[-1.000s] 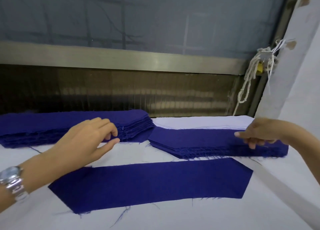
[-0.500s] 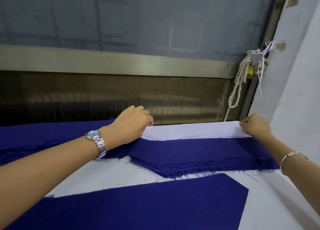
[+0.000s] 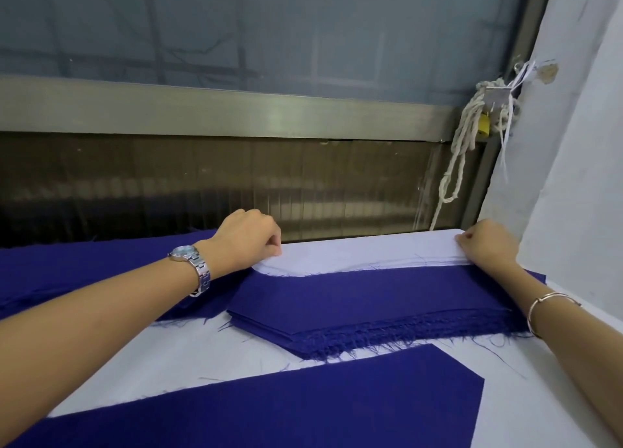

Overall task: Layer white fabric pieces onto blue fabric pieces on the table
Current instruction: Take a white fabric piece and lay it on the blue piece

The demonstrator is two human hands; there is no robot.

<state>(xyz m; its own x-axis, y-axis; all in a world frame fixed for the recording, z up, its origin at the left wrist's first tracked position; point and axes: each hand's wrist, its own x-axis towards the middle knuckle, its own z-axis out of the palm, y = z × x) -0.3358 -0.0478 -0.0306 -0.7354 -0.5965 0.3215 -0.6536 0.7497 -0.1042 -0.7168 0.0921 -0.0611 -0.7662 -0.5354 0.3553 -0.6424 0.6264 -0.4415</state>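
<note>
A stack of white fabric pieces [image 3: 364,253] lies along the far edge of the table. My left hand [image 3: 247,242] pinches the left end of the top white piece. My right hand [image 3: 487,245] pinches its right end. In front of the white stack sits a pile of blue fabric pieces [image 3: 377,307] with frayed edges. A single blue piece [image 3: 269,403] lies flat nearest to me. Another blue pile [image 3: 84,269] lies at the left, under my left forearm.
The table [image 3: 209,353] has a white surface. Behind it run a metal rail and a window [image 3: 269,36]. A white rope with a padlock [image 3: 472,137] hangs at the back right beside a white wall [image 3: 580,177].
Both hands moved from the blue piles to the far white stack and now pinch its ends. The view has come closer to the table's far edge.
</note>
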